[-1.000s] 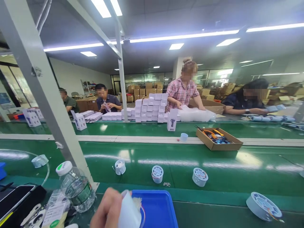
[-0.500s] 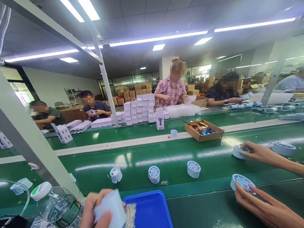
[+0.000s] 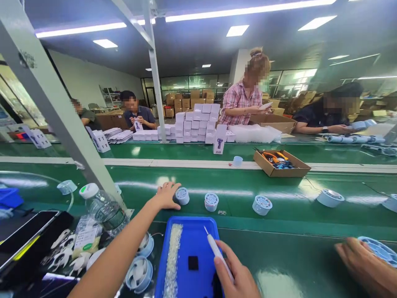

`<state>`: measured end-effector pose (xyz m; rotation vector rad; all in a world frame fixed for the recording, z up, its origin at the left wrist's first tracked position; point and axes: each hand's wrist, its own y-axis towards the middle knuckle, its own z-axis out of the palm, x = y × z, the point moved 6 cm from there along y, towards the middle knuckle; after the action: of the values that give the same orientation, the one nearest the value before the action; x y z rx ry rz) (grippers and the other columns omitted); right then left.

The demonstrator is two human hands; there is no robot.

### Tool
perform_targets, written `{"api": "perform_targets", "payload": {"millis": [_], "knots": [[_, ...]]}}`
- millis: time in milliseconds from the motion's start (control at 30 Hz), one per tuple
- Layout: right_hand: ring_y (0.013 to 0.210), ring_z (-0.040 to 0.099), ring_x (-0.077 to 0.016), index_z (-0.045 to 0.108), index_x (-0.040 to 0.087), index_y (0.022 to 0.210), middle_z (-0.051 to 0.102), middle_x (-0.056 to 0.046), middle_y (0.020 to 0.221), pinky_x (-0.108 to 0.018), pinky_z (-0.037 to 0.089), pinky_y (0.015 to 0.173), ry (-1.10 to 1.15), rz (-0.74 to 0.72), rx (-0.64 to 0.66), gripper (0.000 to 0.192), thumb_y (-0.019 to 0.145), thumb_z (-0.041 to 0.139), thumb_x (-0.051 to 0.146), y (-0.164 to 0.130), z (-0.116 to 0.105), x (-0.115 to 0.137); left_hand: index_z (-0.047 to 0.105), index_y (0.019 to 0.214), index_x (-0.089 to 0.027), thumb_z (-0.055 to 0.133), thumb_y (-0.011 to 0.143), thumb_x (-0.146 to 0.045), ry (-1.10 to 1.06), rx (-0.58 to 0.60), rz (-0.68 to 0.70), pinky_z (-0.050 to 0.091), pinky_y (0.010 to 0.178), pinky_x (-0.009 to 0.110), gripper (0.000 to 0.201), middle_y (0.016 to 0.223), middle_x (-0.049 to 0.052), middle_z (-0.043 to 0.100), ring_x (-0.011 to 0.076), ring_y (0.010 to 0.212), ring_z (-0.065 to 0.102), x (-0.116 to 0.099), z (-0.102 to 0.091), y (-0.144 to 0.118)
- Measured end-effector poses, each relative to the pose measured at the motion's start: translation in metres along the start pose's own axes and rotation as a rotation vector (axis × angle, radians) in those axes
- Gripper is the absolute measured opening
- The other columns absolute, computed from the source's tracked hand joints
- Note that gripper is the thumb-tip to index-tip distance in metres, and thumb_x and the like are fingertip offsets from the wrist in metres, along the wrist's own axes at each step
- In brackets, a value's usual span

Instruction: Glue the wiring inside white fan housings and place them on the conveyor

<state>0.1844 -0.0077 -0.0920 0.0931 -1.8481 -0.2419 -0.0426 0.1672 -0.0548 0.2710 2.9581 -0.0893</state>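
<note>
My left hand (image 3: 165, 194) reaches forward onto the green conveyor belt (image 3: 291, 215), its thumb and fingers closed around a small white round fan housing (image 3: 182, 195). Two more such housings (image 3: 211, 201) (image 3: 262, 205) sit to its right on the belt. Low in the view, my right hand (image 3: 240, 277) holds a thin white pen-like tool (image 3: 216, 251), tip pointing up over a blue tray (image 3: 198, 231). The tray holds a strip of tiny white bits and a black square.
A water bottle (image 3: 104, 209), a phone (image 3: 25, 240) and more fan housings (image 3: 139, 274) lie at left beside a slanted metal post (image 3: 62, 111). Another person's hand (image 3: 362, 265) rests on a round part at right. A cardboard box (image 3: 281, 163) and stacked white boxes (image 3: 198, 124) stand beyond; several people work opposite.
My left hand has let go of the white piece it held near my body and stretched out to the housing on the belt. My right hand with the tool has come into view.
</note>
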Motion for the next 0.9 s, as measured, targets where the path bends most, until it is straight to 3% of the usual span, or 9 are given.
{"api": "perform_targets", "payload": {"millis": [133, 233, 400, 500, 567, 700, 900], "knots": [[0.042, 0.045, -0.0133, 0.058, 0.021, 0.088, 0.044, 0.007, 0.048, -0.022, 0.034, 0.042, -0.004, 0.061, 0.156, 0.029, 0.086, 0.050, 0.048, 0.007, 0.019, 0.013, 0.056, 0.119, -0.018, 0.059, 0.086, -0.031, -0.030, 0.030, -0.045, 0.048, 0.088, 0.051, 0.035, 0.126, 0.010, 0.056, 0.0270, 0.108, 0.057, 0.026, 0.002, -0.006], [0.053, 0.052, -0.0138, 0.056, 0.019, 0.081, 0.054, 0.002, 0.062, -0.022, 0.042, 0.050, 0.089, 0.032, 0.213, 0.024, 0.083, 0.057, 0.043, 0.014, 0.033, 0.027, 0.057, 0.117, -0.018, 0.059, 0.087, -0.031, -0.066, -0.041, -0.097, 0.050, 0.086, 0.048, 0.033, 0.123, 0.010, 0.058, 0.0254, 0.104, 0.059, 0.038, -0.009, -0.015], [0.062, 0.054, -0.0153, 0.054, 0.019, 0.087, 0.056, -0.001, 0.073, -0.025, 0.046, 0.058, 0.237, 0.002, 0.299, 0.031, 0.089, 0.047, 0.049, 0.014, 0.056, 0.017, 0.057, 0.115, -0.018, 0.060, 0.086, -0.032, -0.175, -0.284, -0.200, 0.047, 0.087, 0.049, 0.033, 0.122, 0.010, 0.057, 0.0256, 0.105, 0.057, 0.039, -0.062, -0.058], [0.065, 0.054, -0.0158, 0.052, 0.020, 0.089, 0.054, -0.001, 0.074, -0.027, 0.046, 0.062, 0.221, 0.017, 0.318, 0.032, 0.091, 0.045, 0.051, 0.010, 0.061, 0.005, 0.055, 0.114, -0.019, 0.061, 0.083, -0.034, -0.295, -0.400, -0.220, 0.047, 0.087, 0.040, 0.036, 0.119, 0.008, 0.056, 0.0226, 0.100, 0.057, 0.029, -0.090, -0.099], [0.067, 0.055, -0.0165, 0.052, 0.020, 0.090, 0.055, -0.002, 0.077, -0.028, 0.047, 0.064, 0.200, 0.020, 0.320, 0.031, 0.091, 0.045, 0.050, 0.009, 0.063, 0.000, 0.056, 0.113, -0.023, 0.060, 0.082, -0.040, -0.369, -0.444, -0.246, 0.047, 0.084, 0.034, 0.036, 0.118, 0.005, 0.056, 0.0220, 0.099, 0.057, 0.023, -0.099, -0.127], [0.070, 0.056, -0.0179, 0.052, 0.020, 0.092, 0.057, -0.003, 0.080, -0.030, 0.047, 0.067, 0.170, 0.020, 0.324, 0.032, 0.091, 0.045, 0.051, 0.011, 0.065, -0.005, 0.056, 0.110, -0.031, 0.058, 0.081, -0.050, -0.473, -0.471, -0.316, 0.048, 0.074, 0.032, 0.035, 0.119, 0.001, 0.056, 0.0226, 0.097, 0.058, 0.018, -0.095, -0.163], [0.068, 0.055, -0.0166, 0.050, 0.020, 0.089, 0.056, -0.002, 0.077, -0.028, 0.047, 0.064, 0.107, -0.025, 0.315, 0.028, 0.093, 0.042, 0.047, 0.011, 0.064, 0.001, 0.056, 0.108, -0.032, 0.061, 0.077, -0.051, -0.664, -0.438, -0.397, 0.048, 0.069, 0.031, 0.036, 0.121, 0.001, 0.054, 0.0228, 0.096, 0.059, 0.023, -0.074, -0.179]]}}
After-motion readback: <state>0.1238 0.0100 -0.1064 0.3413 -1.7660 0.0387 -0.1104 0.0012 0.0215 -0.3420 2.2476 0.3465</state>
